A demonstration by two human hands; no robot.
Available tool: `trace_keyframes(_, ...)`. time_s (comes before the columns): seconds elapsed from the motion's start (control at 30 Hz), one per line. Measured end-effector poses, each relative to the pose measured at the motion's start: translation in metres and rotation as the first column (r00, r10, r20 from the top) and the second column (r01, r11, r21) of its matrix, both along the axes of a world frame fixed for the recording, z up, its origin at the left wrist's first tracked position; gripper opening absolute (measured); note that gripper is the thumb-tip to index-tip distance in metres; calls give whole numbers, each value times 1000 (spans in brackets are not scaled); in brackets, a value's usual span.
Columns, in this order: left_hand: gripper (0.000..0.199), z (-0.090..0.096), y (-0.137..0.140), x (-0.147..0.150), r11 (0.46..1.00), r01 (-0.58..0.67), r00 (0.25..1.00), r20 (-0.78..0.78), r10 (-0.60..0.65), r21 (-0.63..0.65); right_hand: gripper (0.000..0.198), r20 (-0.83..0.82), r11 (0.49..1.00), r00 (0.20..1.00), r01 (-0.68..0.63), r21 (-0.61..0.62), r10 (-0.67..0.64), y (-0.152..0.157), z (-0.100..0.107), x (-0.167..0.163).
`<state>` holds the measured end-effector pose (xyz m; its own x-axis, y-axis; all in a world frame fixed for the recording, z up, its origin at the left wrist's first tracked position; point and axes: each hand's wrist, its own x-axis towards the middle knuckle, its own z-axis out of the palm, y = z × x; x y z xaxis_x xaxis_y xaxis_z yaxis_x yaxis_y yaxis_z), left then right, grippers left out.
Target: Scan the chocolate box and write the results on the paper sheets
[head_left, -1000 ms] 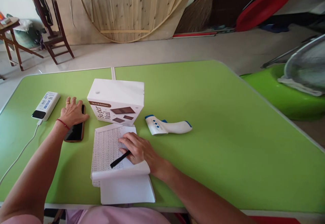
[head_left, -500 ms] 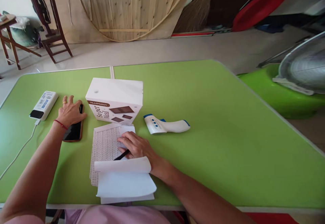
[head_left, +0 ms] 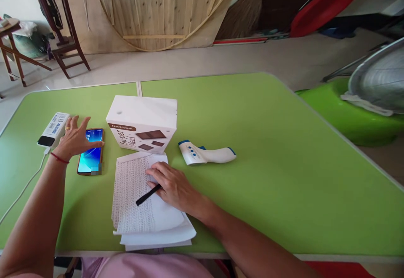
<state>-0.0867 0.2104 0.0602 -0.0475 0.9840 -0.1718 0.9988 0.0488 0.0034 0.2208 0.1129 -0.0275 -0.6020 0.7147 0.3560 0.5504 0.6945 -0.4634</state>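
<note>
My left hand (head_left: 74,140) is open, fingers spread, between a white power bank (head_left: 57,126) and a smartphone (head_left: 91,156). Its thumb lies over the phone, whose blue screen is lit. On the handwritten notebook (head_left: 132,189) rests my right hand (head_left: 173,186), fingers curled, with a black pen (head_left: 147,195) held in it and pointing down to the left. Part of the pen is hidden under the hand. Behind the notebook stands a white box (head_left: 143,112) with "Super Meal" printed on it. An infrared thermometer (head_left: 206,154) lies to the right of the box.
A white cable (head_left: 27,185) runs from the power bank off the left edge. All this lies on a green table (head_left: 284,177). Beyond it are a wooden chair (head_left: 67,46), a red round object (head_left: 326,9) and a green tub (head_left: 353,118).
The phone screen has lit up. My left hand has shifted left, partly off the phone. The curled notebook page has dropped flatter, baring more of the pen.
</note>
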Motion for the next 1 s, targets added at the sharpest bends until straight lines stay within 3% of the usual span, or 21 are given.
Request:
trace_keyframes(0.43, 109, 5, -16, -6, 994, 82, 997, -20, -81, 76, 16, 15, 1000, 1000, 14, 4, -14, -1, 3, -1)
trace_keyframes(1.0, 106, 11, -29, 5, 992, 78, 993, -99, -68, 98, 15, 27, 1000, 1000, 11, 9, -12, 0, 1, 0)
